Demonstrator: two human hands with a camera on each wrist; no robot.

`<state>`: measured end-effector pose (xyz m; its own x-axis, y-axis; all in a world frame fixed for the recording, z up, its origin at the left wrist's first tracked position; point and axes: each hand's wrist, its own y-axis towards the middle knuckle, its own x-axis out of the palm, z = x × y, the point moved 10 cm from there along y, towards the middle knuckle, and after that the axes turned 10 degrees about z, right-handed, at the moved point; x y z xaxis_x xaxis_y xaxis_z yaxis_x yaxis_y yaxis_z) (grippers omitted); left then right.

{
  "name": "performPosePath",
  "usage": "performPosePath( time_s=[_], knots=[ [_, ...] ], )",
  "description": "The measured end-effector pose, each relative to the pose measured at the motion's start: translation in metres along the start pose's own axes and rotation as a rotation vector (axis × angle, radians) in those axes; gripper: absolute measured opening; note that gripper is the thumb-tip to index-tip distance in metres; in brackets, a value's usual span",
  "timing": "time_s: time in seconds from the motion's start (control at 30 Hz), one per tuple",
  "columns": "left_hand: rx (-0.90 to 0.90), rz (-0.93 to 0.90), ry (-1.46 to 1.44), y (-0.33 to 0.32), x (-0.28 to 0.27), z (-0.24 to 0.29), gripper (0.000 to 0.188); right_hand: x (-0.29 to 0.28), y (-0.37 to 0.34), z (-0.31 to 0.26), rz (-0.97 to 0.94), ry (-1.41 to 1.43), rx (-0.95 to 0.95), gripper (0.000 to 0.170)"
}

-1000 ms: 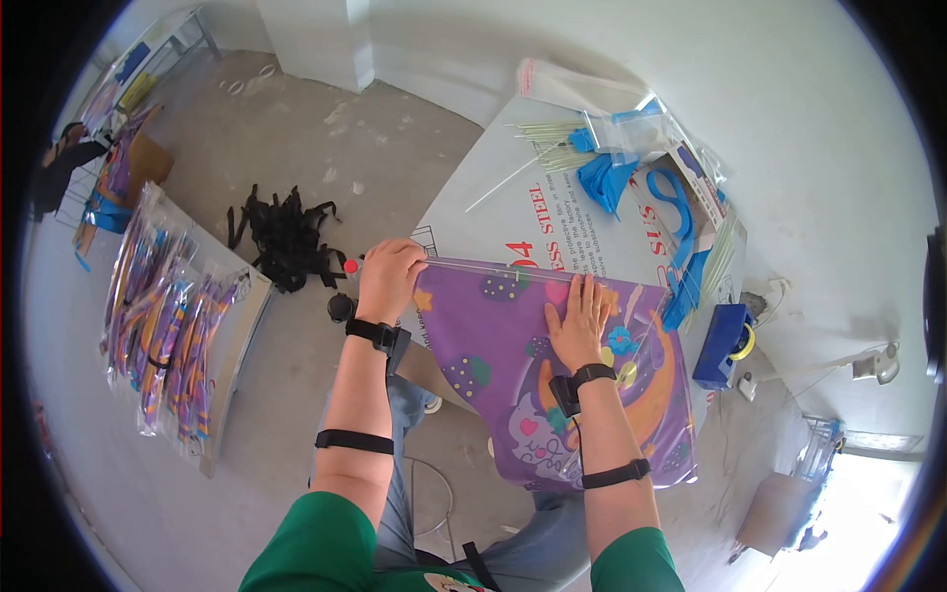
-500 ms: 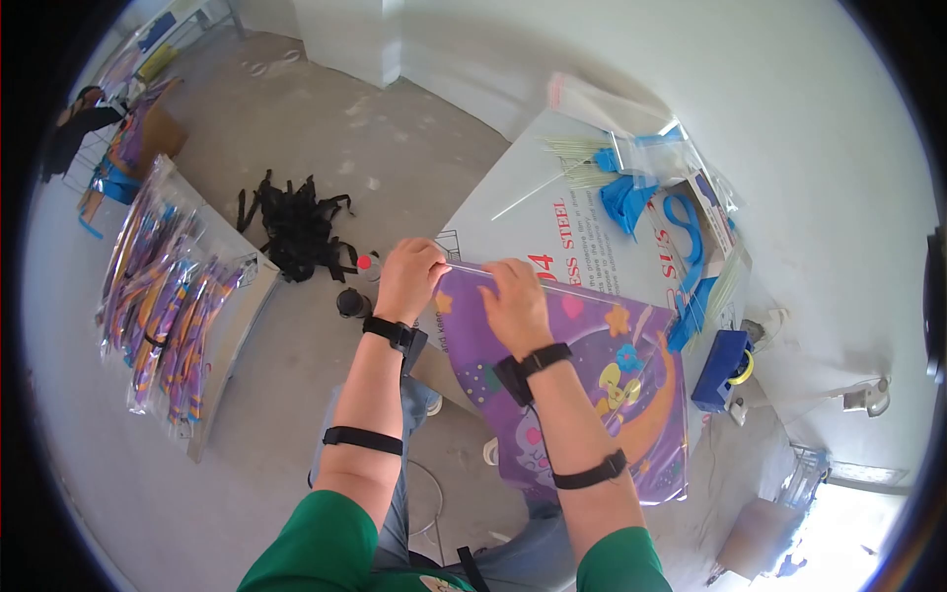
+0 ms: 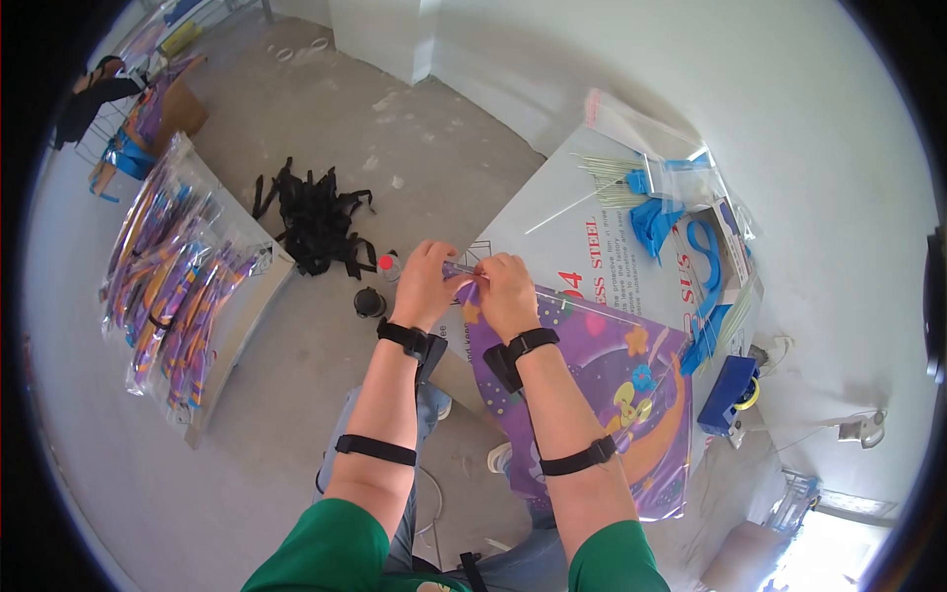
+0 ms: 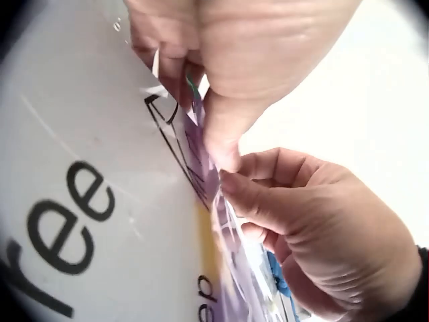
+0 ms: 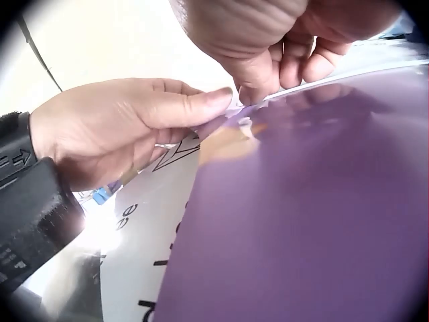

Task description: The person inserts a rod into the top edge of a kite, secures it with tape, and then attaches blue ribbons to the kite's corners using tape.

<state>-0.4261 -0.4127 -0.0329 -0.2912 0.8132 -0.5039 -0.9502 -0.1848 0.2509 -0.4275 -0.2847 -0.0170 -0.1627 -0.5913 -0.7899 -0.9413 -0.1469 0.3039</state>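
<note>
A purple sheet (image 3: 646, 395) printed with stars, a moon and cartoon figures lies over the near edge of the board, its lower part hanging toward the person's knees. At its upper left corner my left hand (image 3: 424, 286) pinches the edge between thumb and fingers. Right beside it, my right hand (image 3: 508, 296) pinches the same edge, the two thumbs almost meeting in the left wrist view. A thin white rod (image 5: 348, 78) runs along this edge, seen in the right wrist view. The sheet's corner is bunched between the fingertips and partly hidden by them.
The white board (image 3: 538, 232) bears blue strips (image 3: 656, 225), thin pale sticks (image 3: 604, 178) and clear plastic bags. A blue tape dispenser (image 3: 728, 395) stands at its right. On the left are bagged colourful bundles (image 3: 178, 306), a black strap pile (image 3: 318, 217) and a red-capped bottle (image 3: 389, 264).
My right hand has left the middle of the sheet, moved left along its top edge and joined my left hand at the corner, where it now pinches the edge. The head view has shifted slightly.
</note>
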Motion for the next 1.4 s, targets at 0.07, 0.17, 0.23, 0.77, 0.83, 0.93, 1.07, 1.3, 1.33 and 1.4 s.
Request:
performPosePath(
  time_s=[0.07, 0.17, 0.23, 0.77, 0.83, 0.93, 1.07, 1.3, 1.33, 1.4],
  knots=[
    [-0.072, -0.018, -0.006, -0.002, 0.001, -0.01, 0.037, -0.002, 0.003, -0.004, 0.035, -0.043, -0.05, 0.006],
    [-0.224, -0.053, -0.061, -0.004, 0.003, -0.019, 0.041, -0.002, 0.004, -0.007, 0.023, -0.075, -0.067, 0.006],
    [-0.307, -0.07, -0.112, -0.006, 0.007, -0.026, 0.041, -0.002, 0.004, -0.01, 0.023, -0.084, -0.083, 0.006],
    [-0.36, -0.065, -0.114, -0.007, 0.011, -0.036, 0.044, 0.003, 0.005, -0.027, -0.019, -0.125, -0.185, 0.007],
    [-0.357, -0.055, -0.12, -0.008, 0.012, -0.038, 0.045, 0.003, 0.006, -0.025, -0.016, -0.107, -0.177, 0.006],
    [-0.356, -0.053, -0.147, -0.008, 0.013, -0.038, 0.044, 0.005, 0.006, -0.021, 0.007, -0.093, -0.154, 0.005],
    [-0.368, -0.048, -0.162, -0.009, 0.013, -0.038, 0.044, 0.009, 0.008, -0.011, -0.009, -0.125, -0.084, 0.006],
    [-0.371, -0.051, -0.17, -0.009, 0.014, -0.042, 0.043, 0.013, 0.014, 0.001, -0.041, -0.098, 0.014, 0.004],
    [-0.371, -0.05, -0.17, -0.009, 0.015, -0.043, 0.043, 0.015, 0.014, 0.003, -0.081, -0.097, 0.045, 0.004],
    [-0.38, -0.018, -0.274, -0.009, 0.016, -0.046, 0.041, 0.017, 0.014, 0.005, -0.121, -0.099, 0.076, 0.005]
  ],
)
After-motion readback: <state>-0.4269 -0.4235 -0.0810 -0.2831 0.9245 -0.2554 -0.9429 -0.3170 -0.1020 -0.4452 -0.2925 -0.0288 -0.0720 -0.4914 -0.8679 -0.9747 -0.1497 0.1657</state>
